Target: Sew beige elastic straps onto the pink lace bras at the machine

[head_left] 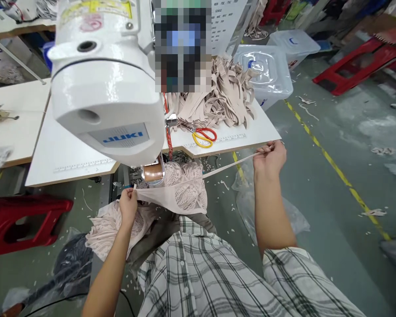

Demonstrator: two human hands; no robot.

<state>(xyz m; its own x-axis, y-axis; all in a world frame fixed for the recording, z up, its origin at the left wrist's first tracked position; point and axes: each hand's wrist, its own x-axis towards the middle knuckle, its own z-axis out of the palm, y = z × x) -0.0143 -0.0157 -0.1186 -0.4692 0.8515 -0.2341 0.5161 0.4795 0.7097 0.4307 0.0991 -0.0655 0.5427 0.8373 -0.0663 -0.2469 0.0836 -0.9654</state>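
Note:
A beige lace bra [188, 191] hangs over my lap, just in front of the sewing machine [108, 101]. My left hand [128, 204] pinches the wing end of this bra beneath the machine head. Far out to the right, my right hand [269, 156] is closed on a thin beige strap [229, 165], which runs taut from there back to the bra. More beige lace pieces [108, 229] lie bunched beside my left forearm. Part of the bra under the machine's arm is hidden.
Scissors with red and yellow handles [204, 137] lie on the white table [260, 137] before a heap of beige strips [224, 97]. Lidded plastic boxes [267, 72] stand behind. Red stools [26, 220] are on both sides. Scraps litter the floor.

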